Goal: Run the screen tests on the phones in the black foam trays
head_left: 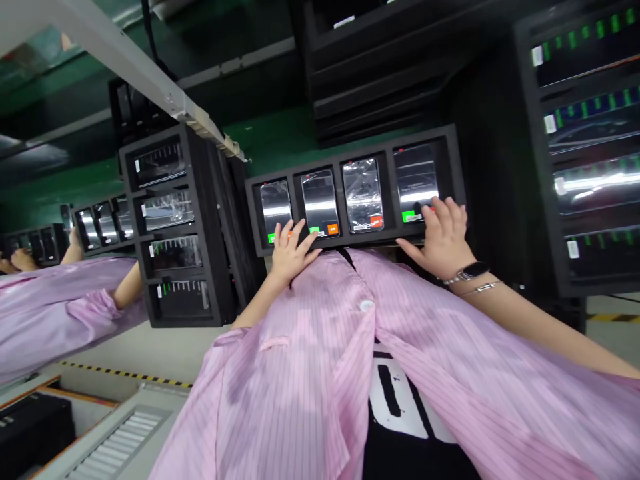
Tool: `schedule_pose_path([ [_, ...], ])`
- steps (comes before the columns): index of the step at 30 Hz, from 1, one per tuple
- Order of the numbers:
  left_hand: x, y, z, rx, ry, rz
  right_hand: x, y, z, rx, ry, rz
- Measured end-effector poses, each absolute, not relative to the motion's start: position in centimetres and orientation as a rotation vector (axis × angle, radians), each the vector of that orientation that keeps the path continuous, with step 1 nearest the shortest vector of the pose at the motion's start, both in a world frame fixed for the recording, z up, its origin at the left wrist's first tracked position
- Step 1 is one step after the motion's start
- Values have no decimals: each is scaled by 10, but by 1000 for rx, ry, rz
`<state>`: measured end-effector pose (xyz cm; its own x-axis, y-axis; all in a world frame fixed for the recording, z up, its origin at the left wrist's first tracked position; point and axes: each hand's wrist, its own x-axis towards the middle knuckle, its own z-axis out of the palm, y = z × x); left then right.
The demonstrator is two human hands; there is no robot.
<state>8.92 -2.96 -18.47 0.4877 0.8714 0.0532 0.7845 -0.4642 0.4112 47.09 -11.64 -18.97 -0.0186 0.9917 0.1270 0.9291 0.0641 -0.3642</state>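
Observation:
A black foam tray [253,213] holds several phones side by side, each in its own slot. They are a phone [276,207], a second phone [320,203], a film-wrapped phone [363,195] and a fourth phone [416,177]. Small green and orange tags sit at their lower edges. My left hand [295,250] rests with spread fingers on the tray's near edge, over the lower corner of the second phone. My right hand [440,240] lies spread across the lower part of the fourth phone, partly hiding it. A watch circles my right wrist.
Black foam racks of stacked phones stand at left [175,227] and right [595,147]. Further left, a co-worker's pink sleeve [60,320] reaches toward another foam tray [43,243]. A metal beam [140,70] crosses the upper left, above a green floor. Yellow-black tape [125,373] marks the lower floor.

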Motion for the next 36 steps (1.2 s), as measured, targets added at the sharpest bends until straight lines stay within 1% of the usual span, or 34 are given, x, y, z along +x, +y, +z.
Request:
schedule_pose_path([
  [5, 88, -22, -183, 2411, 1375, 304, 463, -120, -190, -1877, -2008, 269],
  [7, 82, -22, -180, 2414, 1414, 342, 459, -119, -185, -1895, -2036, 294],
  [11, 51, -33, -172, 2266, 1755, 540, 457, -118, -178, -1960, -2027, 342],
  [14, 29, -44, -170, 2103, 1900, 566, 457, -117, -181, -1950, -1987, 308],
  [19, 18, -49, -172, 2035, 1853, 412, 453, -114, -185, -1923, -1971, 288],
  [22, 19, -48, -169, 2027, 1843, 336, 450, -113, -183, -1919, -1956, 338],
  [29, 36, -37, -163, 2099, 1842, 529, 431, -103, -180, -1890, -2000, 402],
  [36, 59, -4, -162, 2211, 1695, 531, 406, -80, -186, -1688, -2154, 405],
])
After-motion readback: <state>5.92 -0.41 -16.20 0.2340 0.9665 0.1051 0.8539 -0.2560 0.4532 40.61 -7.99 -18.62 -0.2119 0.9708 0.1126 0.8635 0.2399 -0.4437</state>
